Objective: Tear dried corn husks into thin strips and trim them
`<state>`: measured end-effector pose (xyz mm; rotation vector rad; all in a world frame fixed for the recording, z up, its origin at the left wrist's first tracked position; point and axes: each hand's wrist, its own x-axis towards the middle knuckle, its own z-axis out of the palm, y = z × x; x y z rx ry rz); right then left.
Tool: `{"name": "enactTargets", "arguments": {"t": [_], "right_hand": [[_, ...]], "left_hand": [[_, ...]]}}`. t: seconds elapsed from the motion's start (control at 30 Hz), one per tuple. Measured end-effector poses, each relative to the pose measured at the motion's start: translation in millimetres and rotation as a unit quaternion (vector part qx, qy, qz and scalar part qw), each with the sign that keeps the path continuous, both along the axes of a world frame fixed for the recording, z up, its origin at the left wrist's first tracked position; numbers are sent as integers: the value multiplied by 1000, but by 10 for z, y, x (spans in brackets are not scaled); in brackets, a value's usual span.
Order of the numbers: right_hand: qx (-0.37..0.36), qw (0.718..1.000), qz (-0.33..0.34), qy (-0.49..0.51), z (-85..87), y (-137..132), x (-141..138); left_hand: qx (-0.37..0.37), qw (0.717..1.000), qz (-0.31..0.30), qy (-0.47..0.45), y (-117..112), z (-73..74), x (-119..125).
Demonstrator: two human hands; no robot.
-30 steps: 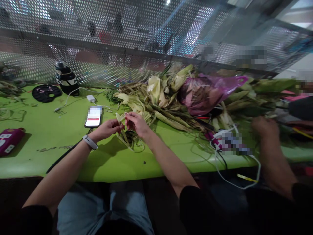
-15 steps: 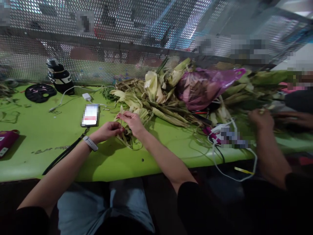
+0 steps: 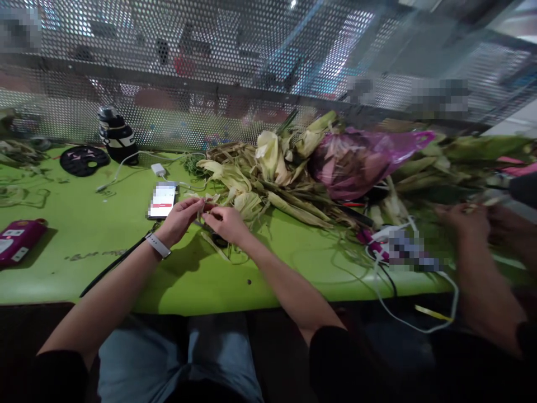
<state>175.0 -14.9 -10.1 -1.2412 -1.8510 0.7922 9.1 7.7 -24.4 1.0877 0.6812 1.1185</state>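
My left hand (image 3: 181, 217), with a white watch on the wrist, and my right hand (image 3: 226, 223) meet over the green table (image 3: 84, 246). Both pinch a thin pale strip of corn husk (image 3: 204, 209) between their fingertips. Loose husk strips (image 3: 218, 246) lie under my right hand. A large heap of corn husks (image 3: 260, 179) is just beyond my hands. A phone (image 3: 162, 200) with a lit screen lies left of my left hand.
A pink plastic bag (image 3: 356, 162) rests on the husk heap. Another person's hands (image 3: 465, 221) work at the right, near white cables (image 3: 419, 313). A black bottle (image 3: 115, 134), a round black disc (image 3: 83, 159) and a pink device (image 3: 19, 238) lie at the left. Perforated metal screen behind.
My hands have come closer together and dropped a little, the left rising to meet the right on the husk strip. The other person's hand has shifted right.
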Motion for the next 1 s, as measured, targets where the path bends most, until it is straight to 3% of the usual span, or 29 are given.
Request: {"name": "enactTargets", "arguments": {"t": [0.1,0.2,0.4,0.7,0.83,0.9,1.0], "right_hand": [[-5,999,-2,34,-167,47,-127],[-52,988,64,130,-249,101,-152],[-129,967,164,148,-130,120,-34],[-146,962,186,133,-132,139,-37],[-103,980,143,95,-26,72,34],[-71,990,67,103,71,40,104],[10,979,-41,198,170,68,207]], "left_hand": [[3,1000,17,10,-10,-14,17],[-5,1000,27,15,-12,-9,22],[-22,999,45,8,2,0,14],[-36,998,38,17,-2,19,5],[-40,998,41,30,5,109,-62],[-33,998,34,43,9,146,-91],[23,993,0,117,-5,186,-112]]}}
